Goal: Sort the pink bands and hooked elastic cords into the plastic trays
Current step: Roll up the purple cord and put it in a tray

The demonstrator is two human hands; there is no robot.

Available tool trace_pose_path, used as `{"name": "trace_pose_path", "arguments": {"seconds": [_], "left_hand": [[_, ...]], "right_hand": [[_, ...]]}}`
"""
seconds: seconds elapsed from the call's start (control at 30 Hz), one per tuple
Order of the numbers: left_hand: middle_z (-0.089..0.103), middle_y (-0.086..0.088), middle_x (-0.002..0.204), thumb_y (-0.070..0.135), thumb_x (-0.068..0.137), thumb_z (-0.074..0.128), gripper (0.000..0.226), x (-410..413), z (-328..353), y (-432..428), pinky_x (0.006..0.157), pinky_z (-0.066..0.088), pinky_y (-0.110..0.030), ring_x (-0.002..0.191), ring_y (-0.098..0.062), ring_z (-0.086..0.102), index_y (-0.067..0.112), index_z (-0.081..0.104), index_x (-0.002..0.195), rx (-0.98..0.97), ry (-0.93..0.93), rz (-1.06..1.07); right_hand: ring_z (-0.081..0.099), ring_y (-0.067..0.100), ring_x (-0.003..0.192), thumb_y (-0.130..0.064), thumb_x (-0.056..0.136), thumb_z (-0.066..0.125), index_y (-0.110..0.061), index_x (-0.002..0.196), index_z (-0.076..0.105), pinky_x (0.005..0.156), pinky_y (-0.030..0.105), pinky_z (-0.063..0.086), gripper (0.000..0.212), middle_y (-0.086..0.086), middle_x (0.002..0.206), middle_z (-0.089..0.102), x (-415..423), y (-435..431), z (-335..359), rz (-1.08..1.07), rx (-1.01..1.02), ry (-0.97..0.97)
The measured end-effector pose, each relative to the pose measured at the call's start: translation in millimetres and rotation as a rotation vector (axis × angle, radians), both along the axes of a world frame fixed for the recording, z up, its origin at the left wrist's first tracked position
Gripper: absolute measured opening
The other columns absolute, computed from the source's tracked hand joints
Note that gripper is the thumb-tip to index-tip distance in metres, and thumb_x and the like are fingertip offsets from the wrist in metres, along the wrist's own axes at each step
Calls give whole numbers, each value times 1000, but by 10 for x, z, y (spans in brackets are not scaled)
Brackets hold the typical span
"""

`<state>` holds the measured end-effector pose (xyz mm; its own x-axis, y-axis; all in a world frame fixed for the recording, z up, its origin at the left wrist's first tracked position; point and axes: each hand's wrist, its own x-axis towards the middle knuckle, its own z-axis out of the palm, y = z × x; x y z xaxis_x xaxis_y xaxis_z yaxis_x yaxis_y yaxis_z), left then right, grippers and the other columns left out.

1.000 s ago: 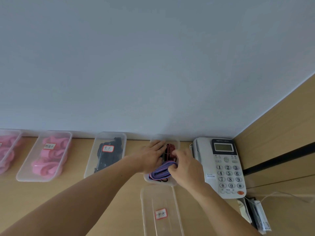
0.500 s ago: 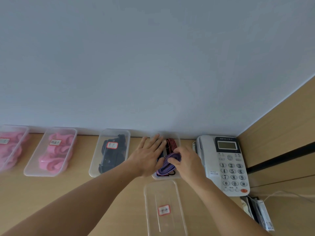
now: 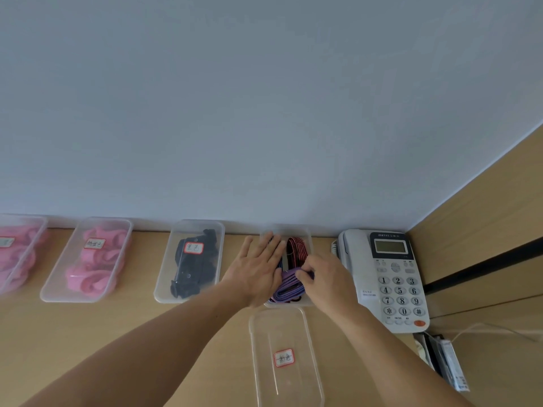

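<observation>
You face a plain, pale blue-grey wall (image 3: 264,113) that fills most of your view, softly and evenly lit. Below it runs a light wooden desk (image 3: 88,333). On the right, a wooden side panel (image 3: 484,218) crossed by a dark groove (image 3: 484,267) meets the wall.

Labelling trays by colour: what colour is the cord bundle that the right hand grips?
The cord bundle is purple with some blue, seen in the head view.

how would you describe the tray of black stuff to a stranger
Find the grey phone on the wooden desk, far right. Go left along the row of clear trays, past the one where the right hand pinches a purple cord beside the left hand. The next tray is it, alone holding black items; those further left hold pink bands.
</observation>
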<state>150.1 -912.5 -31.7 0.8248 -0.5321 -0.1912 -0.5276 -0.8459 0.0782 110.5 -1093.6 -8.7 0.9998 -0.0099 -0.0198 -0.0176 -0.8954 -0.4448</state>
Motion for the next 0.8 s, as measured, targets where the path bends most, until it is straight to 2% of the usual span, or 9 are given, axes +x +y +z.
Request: {"name": "trace_pose_path", "arguments": {"seconds": [0.13,0.23,0.37,0.53,0.67,0.8], "left_hand": [[-17,1,163,54,95,0,66,0,6,10,118,-18,-45,143,-14,-30,21,-19,149,-16,11,-1],[-18,1,162,60,87,-9,72,-11,14,15,116,-21,-45,144,-16,-30,22,-22,147,-12,0,-3],[-17,-1,163,61,86,-9,74,-27,-14,-12,116,-20,-49,144,-17,-31,20,-22,147,8,0,33],[-19,0,162,61,85,-7,73,-12,-31,-49,116,-19,-50,143,-16,-33,22,-25,145,-2,38,58],[-16,-1,163,57,90,-5,71,-68,11,-46,117,-16,-50,144,-19,-31,24,-16,152,15,0,37],[-9,1,165,52,98,6,65,-218,130,-70,120,-10,-50,147,-16,-23,22,0,156,-38,23,66]], "right_hand": [[46,10,84,-32,89,67,-18,81,64,65,25,37,16,-10,84,57,-51,-22,-40,-4,44,-22],[52,11,85,-35,90,65,-21,88,66,66,25,39,14,-10,89,61,-95,-12,-43,-19,50,-40],[59,11,85,-30,91,64,-23,100,68,69,23,43,12,-11,97,63,-160,2,-85,-30,55,-38],[57,4,86,-32,89,67,-26,102,67,72,20,44,14,-15,99,62,-166,-57,-74,-35,149,9],[61,8,89,-34,91,63,-29,103,67,72,22,44,14,-14,100,66,-118,-39,15,-24,136,10],[56,15,95,-32,91,62,-22,99,67,79,29,45,13,-9,100,64,-83,73,135,58,65,-112]]}}
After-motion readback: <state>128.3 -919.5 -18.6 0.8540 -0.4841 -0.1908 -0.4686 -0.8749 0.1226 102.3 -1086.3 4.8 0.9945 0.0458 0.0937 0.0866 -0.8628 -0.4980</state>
